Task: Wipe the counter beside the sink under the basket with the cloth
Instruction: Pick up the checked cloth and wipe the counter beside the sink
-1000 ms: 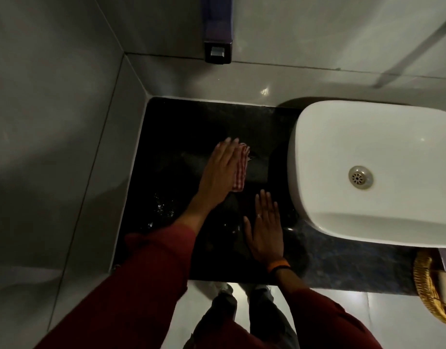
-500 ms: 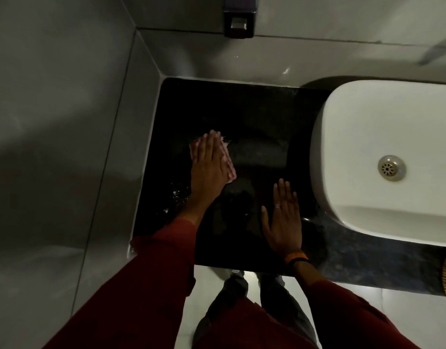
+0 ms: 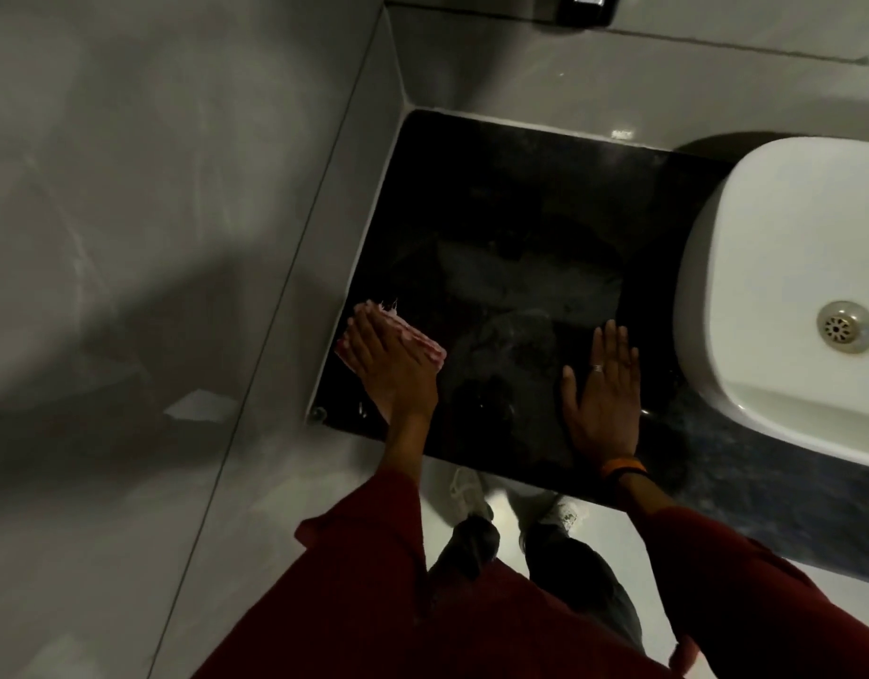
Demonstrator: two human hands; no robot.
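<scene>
Leftward across the black counter [image 3: 521, 227] went the left hand [image 3: 391, 367] and the cloth [image 3: 425, 346] under it: a second earlier they had been near the middle of the slab, close to the sink, half a second earlier part-way over, and now they lay at the counter's left edge, near its front-left corner, against the grey wall tile [image 3: 177, 237]. That hand was pressed flat on the red-checked cloth, fingers straight and held together, pointing toward the wall; only the cloth's far edges showed past the fingers and the side of the palm. Nearest the camera were the dark red sleeves [image 3: 373, 580], with the person's shoes [image 3: 464, 492] on the pale floor below the counter's front edge.

By contrast the right hand [image 3: 601, 409] had kept its place, palm down on the counter near the front edge, fingers extended and slightly apart, gripping nothing. It wore a ring [image 3: 596, 368] on one finger and an orange band [image 3: 621, 467] at the wrist. To its right the white sink basin [image 3: 766, 286] stood on the counter, its metal drain [image 3: 843, 326] showing. Along the counter's back edge ran the grey wall, and at the top of the view a dark wall-mounted fixture [image 3: 587, 7] was cut off by the frame. The camera's view had also shifted, the basin sitting further right than before.
</scene>
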